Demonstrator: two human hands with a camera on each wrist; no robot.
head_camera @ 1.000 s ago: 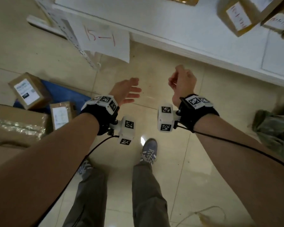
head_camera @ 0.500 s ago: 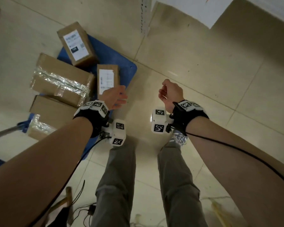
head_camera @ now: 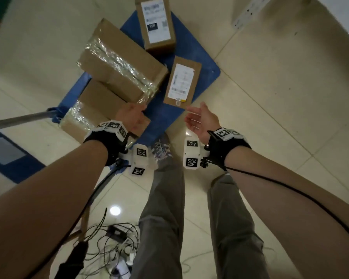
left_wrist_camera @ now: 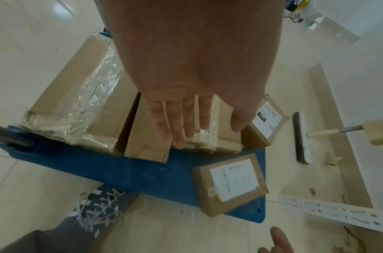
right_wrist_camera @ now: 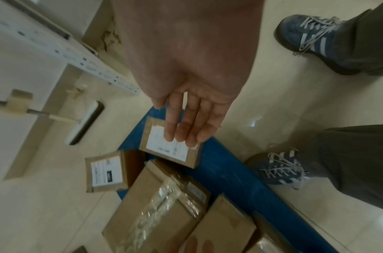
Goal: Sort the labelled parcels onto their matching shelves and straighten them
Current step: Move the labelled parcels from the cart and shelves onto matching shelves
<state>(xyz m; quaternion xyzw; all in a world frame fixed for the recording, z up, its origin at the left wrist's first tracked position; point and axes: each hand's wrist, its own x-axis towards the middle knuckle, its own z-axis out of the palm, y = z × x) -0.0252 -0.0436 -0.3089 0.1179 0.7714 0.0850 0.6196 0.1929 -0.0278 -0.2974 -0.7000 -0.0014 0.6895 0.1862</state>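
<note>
Reaching down over a blue flat platform trolley [head_camera: 197, 81], both hands are empty with fingers straight and relaxed. The left hand [head_camera: 132, 117] hovers above the nearest plain brown cardboard box [left_wrist_camera: 147, 140], whose top is partly hidden by the hand; whether it touches the box cannot be told. The right hand [head_camera: 201, 119] hangs palm inward just short of the small flat brown cardboard parcel with a white printed label [head_camera: 182, 81], not touching it. That parcel lies on the trolley deck near its right edge. Beside it, to the left, lies a large brown cardboard box sealed with shiny clear tape [head_camera: 121, 63], and beyond them a taller brown carton with a white label and black patch [head_camera: 157, 23] stands at the far end of the trolley. A white perforated shelf upright [head_camera: 248, 11] rises at the upper right. Tangled black cables [head_camera: 113, 234] lie on the cream tiled floor [head_camera: 290, 97] by the person's blue laced shoe [head_camera: 161, 150].
</note>
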